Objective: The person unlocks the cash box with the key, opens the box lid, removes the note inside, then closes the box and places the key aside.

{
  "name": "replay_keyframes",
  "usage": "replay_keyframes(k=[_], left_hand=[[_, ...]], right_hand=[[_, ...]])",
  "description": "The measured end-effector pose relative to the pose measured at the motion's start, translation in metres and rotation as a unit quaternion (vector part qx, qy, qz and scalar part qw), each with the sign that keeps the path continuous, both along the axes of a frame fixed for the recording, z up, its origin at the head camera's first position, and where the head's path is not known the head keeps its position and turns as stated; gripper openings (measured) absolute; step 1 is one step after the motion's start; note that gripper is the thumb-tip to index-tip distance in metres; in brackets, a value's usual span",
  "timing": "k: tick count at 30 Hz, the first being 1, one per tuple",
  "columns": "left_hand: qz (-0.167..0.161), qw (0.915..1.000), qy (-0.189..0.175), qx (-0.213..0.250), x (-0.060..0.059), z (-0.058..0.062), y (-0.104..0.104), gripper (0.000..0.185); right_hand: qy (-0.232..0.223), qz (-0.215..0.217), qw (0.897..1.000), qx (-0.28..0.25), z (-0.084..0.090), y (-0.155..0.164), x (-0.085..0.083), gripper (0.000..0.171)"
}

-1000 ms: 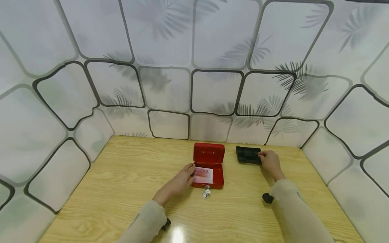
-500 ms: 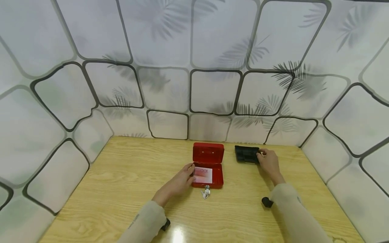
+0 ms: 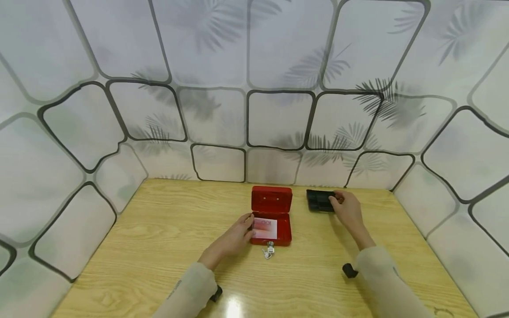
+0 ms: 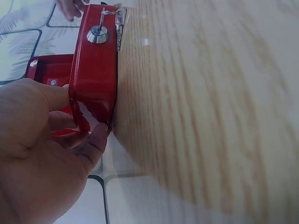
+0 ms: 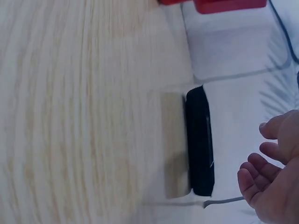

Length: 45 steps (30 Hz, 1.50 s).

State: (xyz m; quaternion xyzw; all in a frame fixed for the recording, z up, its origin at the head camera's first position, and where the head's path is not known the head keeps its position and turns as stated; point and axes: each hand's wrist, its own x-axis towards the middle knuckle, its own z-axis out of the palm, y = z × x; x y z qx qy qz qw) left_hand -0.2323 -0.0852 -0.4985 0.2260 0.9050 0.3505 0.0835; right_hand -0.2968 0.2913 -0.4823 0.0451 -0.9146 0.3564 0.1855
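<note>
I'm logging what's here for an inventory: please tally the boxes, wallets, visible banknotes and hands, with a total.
Boxes: 1, the red box
Wallets: 1, the black wallet
Banknotes: 1 showing, the pink banknote; any beneath cannot be told
Hands: 2, the left hand and right hand
Total: 5
</note>
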Motion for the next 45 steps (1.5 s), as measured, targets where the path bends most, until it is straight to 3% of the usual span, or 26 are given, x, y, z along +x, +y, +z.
replay_keyframes(k=[10,29,45], left_hand=[[-0.012,0.9996,0.025,0.006,-0.002,-0.001,-0.001,0.056],[-0.012,0.9995,0.028,0.004,-0.001,-0.001,-0.002,0.056],[-0.017,0.9992,0.033,0.017,-0.001,-0.003,-0.002,0.055]], right_hand=[[0.0,0.04,0.999,-0.022,0.015,-0.026,0.021,0.037],[0.01,0.107,0.994,-0.034,0.009,-0.087,0.051,0.024],[-0.058,0.135,0.989,-0.031,0.003,-0.128,0.062,0.022]])
